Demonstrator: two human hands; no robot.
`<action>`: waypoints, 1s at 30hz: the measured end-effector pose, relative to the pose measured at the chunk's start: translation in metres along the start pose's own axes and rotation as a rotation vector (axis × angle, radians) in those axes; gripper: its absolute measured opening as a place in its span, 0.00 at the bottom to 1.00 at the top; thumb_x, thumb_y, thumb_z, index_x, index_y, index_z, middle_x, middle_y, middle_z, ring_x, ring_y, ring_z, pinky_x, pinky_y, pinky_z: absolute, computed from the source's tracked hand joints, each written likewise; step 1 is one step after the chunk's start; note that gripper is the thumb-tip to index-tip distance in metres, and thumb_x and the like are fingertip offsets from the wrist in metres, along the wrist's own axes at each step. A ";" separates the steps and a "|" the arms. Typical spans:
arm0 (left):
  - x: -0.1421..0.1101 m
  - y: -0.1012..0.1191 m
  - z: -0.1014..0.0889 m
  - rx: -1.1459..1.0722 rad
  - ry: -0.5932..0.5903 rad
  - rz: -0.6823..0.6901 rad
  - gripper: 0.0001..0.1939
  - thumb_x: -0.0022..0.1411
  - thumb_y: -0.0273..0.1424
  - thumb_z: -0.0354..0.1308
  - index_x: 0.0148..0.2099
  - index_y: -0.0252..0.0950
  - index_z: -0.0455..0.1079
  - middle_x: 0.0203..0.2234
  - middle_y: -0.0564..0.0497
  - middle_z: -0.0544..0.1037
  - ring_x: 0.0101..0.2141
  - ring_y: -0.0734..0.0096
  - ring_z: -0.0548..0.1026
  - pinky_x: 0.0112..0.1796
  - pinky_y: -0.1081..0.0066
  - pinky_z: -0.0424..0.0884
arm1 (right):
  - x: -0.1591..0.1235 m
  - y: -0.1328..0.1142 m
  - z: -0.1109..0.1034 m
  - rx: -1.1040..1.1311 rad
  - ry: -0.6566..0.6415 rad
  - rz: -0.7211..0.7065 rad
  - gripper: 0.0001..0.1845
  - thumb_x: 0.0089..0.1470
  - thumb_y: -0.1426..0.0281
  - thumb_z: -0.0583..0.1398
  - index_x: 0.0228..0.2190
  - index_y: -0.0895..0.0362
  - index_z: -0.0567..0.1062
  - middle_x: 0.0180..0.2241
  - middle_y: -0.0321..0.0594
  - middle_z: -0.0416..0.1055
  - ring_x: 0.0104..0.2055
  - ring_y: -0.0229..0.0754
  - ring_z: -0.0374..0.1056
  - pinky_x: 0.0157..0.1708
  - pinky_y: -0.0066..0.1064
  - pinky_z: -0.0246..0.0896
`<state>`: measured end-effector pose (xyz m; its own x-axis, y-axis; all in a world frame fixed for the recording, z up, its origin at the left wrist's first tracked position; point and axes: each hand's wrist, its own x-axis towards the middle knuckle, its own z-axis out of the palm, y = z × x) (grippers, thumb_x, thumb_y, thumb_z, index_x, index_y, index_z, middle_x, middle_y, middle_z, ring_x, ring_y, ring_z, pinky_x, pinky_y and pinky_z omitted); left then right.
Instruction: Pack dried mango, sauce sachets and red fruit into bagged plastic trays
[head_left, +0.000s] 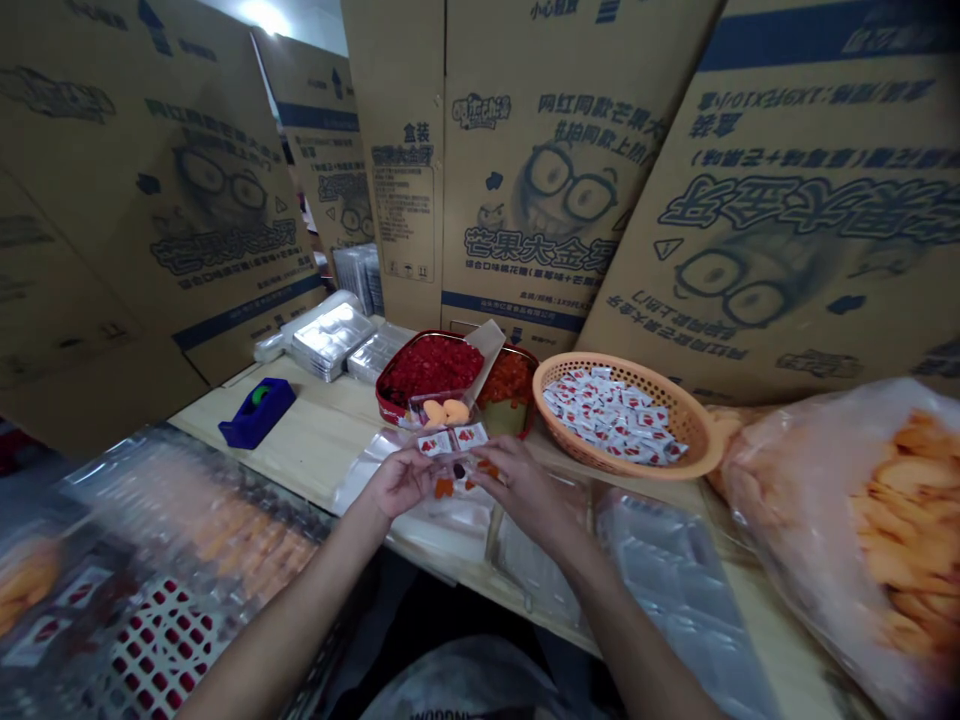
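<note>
In the middle of the head view is a clear plastic tray (453, 457) with compartments. Its far part holds orange candy pieces (446, 411), and two white sachets (470, 436) with red print lie nearer. Smaller orange pieces (444, 487) and a dark bit show at its near side. My left hand (402, 481) grips the tray's left side, fingers closed and thumb inward. On the other side my right hand (519, 485) has its fingers bent over the tray's edge. Clear plastic sheeting (465, 535) lies beneath the hands.
Behind stand a red-candy tin (431, 365), an orange-candy container (510, 385) and a sachet basket (705, 440). A blue tape dispenser (259, 412) and stacked clear trays (330, 335) are left, more trays (667, 560) right, beside a candy bag (810, 480). Cardboard boxes (517, 60) wall the back.
</note>
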<state>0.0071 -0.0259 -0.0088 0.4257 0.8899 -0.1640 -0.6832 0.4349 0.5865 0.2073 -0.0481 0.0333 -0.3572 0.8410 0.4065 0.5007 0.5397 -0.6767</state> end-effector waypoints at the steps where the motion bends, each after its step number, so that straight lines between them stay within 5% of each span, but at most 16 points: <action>1: -0.001 0.000 0.001 -0.002 0.005 0.001 0.31 0.45 0.13 0.49 0.53 0.36 0.64 0.40 0.47 0.77 0.39 0.64 0.75 0.41 0.66 0.68 | -0.006 0.005 -0.002 0.016 0.102 0.051 0.11 0.53 0.70 0.55 0.38 0.55 0.74 0.36 0.42 0.68 0.40 0.41 0.64 0.40 0.33 0.59; 3: -0.003 0.000 0.002 0.000 0.021 -0.016 0.32 0.44 0.13 0.49 0.53 0.35 0.63 0.38 0.48 0.78 0.39 0.66 0.75 0.40 0.68 0.68 | -0.017 0.021 -0.003 -0.021 0.344 0.193 0.14 0.56 0.67 0.51 0.41 0.56 0.72 0.39 0.44 0.69 0.43 0.42 0.64 0.43 0.35 0.59; 5: -0.006 0.001 0.003 0.000 0.043 -0.032 0.34 0.44 0.12 0.48 0.54 0.35 0.62 0.36 0.48 0.78 0.39 0.67 0.75 0.39 0.71 0.69 | -0.026 0.041 0.000 -0.150 0.454 0.340 0.17 0.57 0.68 0.48 0.43 0.58 0.70 0.42 0.47 0.68 0.45 0.44 0.63 0.45 0.38 0.57; 10: -0.016 0.002 0.006 0.012 0.097 -0.037 0.35 0.45 0.13 0.48 0.57 0.36 0.58 0.40 0.45 0.77 0.43 0.62 0.74 0.43 0.64 0.69 | -0.040 0.084 0.028 -0.527 0.264 0.600 0.21 0.57 0.72 0.46 0.51 0.62 0.65 0.48 0.55 0.66 0.51 0.51 0.60 0.51 0.47 0.47; 14: -0.022 0.002 0.009 0.039 0.143 -0.032 0.36 0.45 0.12 0.47 0.57 0.38 0.58 0.39 0.47 0.78 0.43 0.63 0.74 0.43 0.63 0.69 | -0.046 0.105 0.038 -0.642 0.157 0.570 0.21 0.58 0.74 0.44 0.51 0.61 0.63 0.48 0.52 0.67 0.52 0.49 0.59 0.54 0.47 0.38; 17: -0.026 0.002 0.011 0.048 0.161 -0.018 0.36 0.45 0.12 0.47 0.58 0.36 0.58 0.41 0.45 0.77 0.44 0.62 0.74 0.44 0.65 0.69 | -0.050 0.112 0.033 -0.677 0.116 0.552 0.20 0.58 0.73 0.45 0.51 0.60 0.63 0.46 0.50 0.68 0.51 0.48 0.60 0.51 0.43 0.43; 30: -0.034 -0.010 -0.002 0.058 0.150 -0.027 0.38 0.46 0.13 0.48 0.60 0.38 0.55 0.44 0.45 0.75 0.47 0.60 0.72 0.44 0.62 0.69 | -0.050 0.113 0.030 -0.694 0.239 0.508 0.18 0.59 0.70 0.46 0.47 0.58 0.68 0.42 0.47 0.69 0.45 0.47 0.59 0.41 0.37 0.45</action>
<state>-0.0019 -0.0602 -0.0108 0.3471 0.8904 -0.2944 -0.6356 0.4542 0.6243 0.2577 -0.0302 -0.0816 0.1727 0.9286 0.3285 0.9462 -0.0638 -0.3171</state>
